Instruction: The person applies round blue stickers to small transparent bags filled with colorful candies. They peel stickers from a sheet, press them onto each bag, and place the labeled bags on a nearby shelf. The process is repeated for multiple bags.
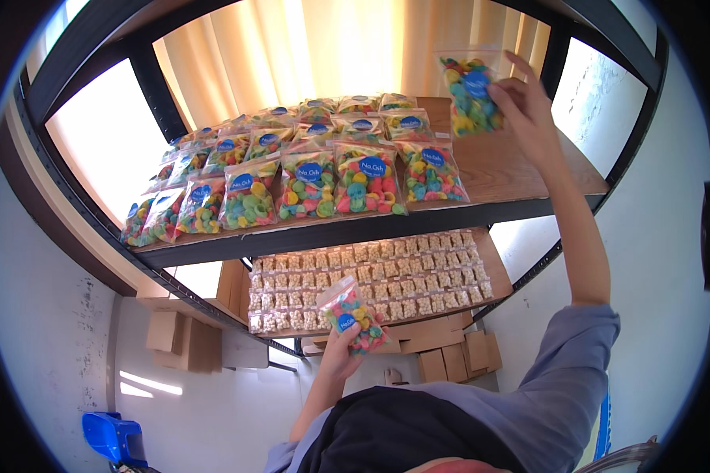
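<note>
In my right hand (529, 109), raised at the far right of the upper shelf, is a clear zip bag of colourful puffed snacks (467, 103), pinched by its side edge. It hangs upright above the bare right part of the wooden shelf board (497, 171). Lower down, my left hand (338, 358) grips a second such bag (364, 322), tilted in front of the lower shelf. Rows of similar bags (307, 192) with blue labels bearing writing stand across the upper shelf, left of my right hand. Its nearest standing neighbour is the front-row end bag (431, 174).
Many small bags of pale snacks (361, 275) fill rows on the lower shelf. The black metal shelf edge (355, 227) runs between both levels. Cardboard boxes (449, 360) sit underneath, with more boxes (183, 343) at left. A blue plastic stool (112, 437) stands on the floor. Curtains (343, 47) hang behind.
</note>
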Demonstrator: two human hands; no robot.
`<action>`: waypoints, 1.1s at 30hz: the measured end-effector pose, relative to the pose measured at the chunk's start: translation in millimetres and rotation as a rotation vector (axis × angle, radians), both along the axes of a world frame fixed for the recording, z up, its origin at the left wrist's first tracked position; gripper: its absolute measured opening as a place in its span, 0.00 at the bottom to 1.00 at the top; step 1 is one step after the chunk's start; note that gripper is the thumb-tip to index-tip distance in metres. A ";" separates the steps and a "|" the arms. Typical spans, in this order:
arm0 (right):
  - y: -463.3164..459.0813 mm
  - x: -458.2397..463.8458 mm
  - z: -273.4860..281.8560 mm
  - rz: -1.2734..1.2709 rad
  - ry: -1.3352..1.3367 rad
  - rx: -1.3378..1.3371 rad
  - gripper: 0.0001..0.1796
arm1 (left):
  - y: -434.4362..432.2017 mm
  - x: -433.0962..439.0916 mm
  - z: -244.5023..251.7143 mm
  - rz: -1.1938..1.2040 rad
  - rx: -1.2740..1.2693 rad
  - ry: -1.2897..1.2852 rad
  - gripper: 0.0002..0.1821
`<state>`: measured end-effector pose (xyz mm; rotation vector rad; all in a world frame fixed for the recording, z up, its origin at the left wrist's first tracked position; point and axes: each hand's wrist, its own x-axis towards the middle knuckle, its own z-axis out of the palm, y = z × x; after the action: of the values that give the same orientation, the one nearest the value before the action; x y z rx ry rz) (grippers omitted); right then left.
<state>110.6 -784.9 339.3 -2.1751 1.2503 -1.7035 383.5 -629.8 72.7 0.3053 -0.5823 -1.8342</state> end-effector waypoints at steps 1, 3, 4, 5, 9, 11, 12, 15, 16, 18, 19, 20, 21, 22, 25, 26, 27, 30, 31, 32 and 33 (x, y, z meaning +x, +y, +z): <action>-30.2 -8.8 1.8 -0.007 0.021 0.069 0.31 | 1.4 1.2 -2.4 0.039 0.028 -0.043 0.25; -95.2 -21.3 1.3 -0.205 0.161 0.266 0.33 | 6.6 4.5 -5.9 0.126 0.036 -0.095 0.23; -123.7 -27.6 -2.9 -0.202 0.163 0.311 0.32 | 8.3 6.7 -7.0 0.140 0.079 -0.128 0.23; -149.7 -33.0 -7.7 -0.249 0.146 0.410 0.32 | 10.5 9.3 -8.0 0.149 0.091 -0.127 0.23; -216.6 -37.9 -24.4 -0.226 0.293 0.621 0.26 | 16.0 18.0 -13.0 0.250 0.142 -0.140 0.23; -221.7 -31.8 -36.7 -0.310 0.358 0.658 0.22 | 17.9 24.1 -15.2 0.236 0.190 -0.149 0.23; -219.9 -29.1 -39.7 -0.289 0.366 0.624 0.21 | 18.2 26.1 -16.0 0.233 0.209 -0.137 0.23; -206.9 -21.9 -41.2 -0.312 0.354 0.586 0.20 | 17.7 27.8 -16.4 0.254 0.202 -0.160 0.23; -200.9 -20.6 -39.6 -0.310 0.374 0.556 0.21 | 17.5 26.8 -15.6 0.242 0.189 -0.165 0.24; -188.0 -18.8 -30.8 -0.363 0.548 0.396 0.21 | 16.6 24.2 -11.8 0.224 0.152 -0.159 0.27; -180.3 -18.6 -21.5 -0.415 0.701 0.260 0.22 | 16.2 23.1 -8.9 0.208 0.136 -0.155 0.27; -169.8 -16.8 -12.9 -0.456 0.774 0.144 0.23 | 15.5 22.7 -5.2 0.191 0.120 -0.152 0.28; -156.6 -12.8 -3.3 -0.419 0.697 0.018 0.25 | 15.1 22.1 -1.3 0.174 0.104 -0.148 0.28; -140.5 -6.7 8.9 -0.425 0.539 -0.013 0.26 | 15.9 21.2 3.0 0.165 0.082 -0.194 0.29; -62.6 18.7 28.1 -0.068 0.306 -0.095 0.19 | 17.2 19.0 15.7 0.148 -0.006 -0.320 0.29; -30.7 29.6 23.3 0.053 0.312 -0.203 0.17 | 16.8 17.3 19.1 0.149 -0.050 -0.353 0.29; 3.5 40.3 12.6 0.092 0.344 -0.072 0.17 | 15.6 15.6 22.1 0.148 -0.097 -0.378 0.28; 83.2 76.4 -25.3 0.378 0.613 0.121 0.27 | 13.7 13.6 29.2 0.207 -0.264 -0.606 0.29; 101.5 86.1 -37.6 0.505 0.669 0.161 0.32 | 13.7 13.2 31.5 0.150 -0.294 -0.562 0.29; 114.4 95.2 -48.8 0.570 0.685 0.241 0.35 | 13.7 13.2 34.0 0.094 -0.322 -0.519 0.30; 123.5 101.1 -57.5 0.620 0.735 0.317 0.39 | 15.1 12.6 36.8 0.038 -0.354 -0.466 0.31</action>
<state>211.7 -661.4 281.8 -2.6525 0.7129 -0.4520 396.1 -614.8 109.4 0.5024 -1.1980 -1.5884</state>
